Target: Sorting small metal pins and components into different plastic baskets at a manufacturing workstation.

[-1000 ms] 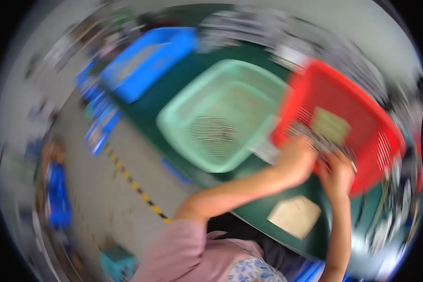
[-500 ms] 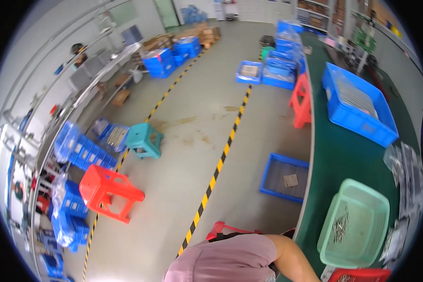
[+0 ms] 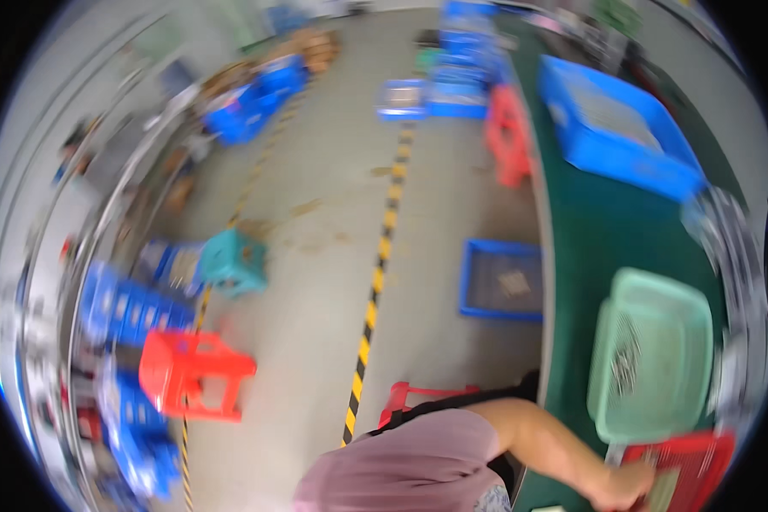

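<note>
Red basket (image 3: pixel 689 465) at the table's near edge meets my left hand (image 3: pixel 625 488); whether it grips the rim I cannot tell. Just beyond sits a green basket (image 3: pixel 653 354). My right hand is unseen.

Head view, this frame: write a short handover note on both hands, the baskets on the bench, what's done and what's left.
Left hand: at the near rim of the red basket, bottom right; the picture is blurred, so its grip cannot be told.
Right hand: out of view.
Green basket sits on the green bench just beyond the red one, with a small pile of dark parts inside. Blue crate stands further along the bench.
Done: parts already lie in the green basket.
Left: whatever is in the red basket; its contents are mostly cut off.
</note>
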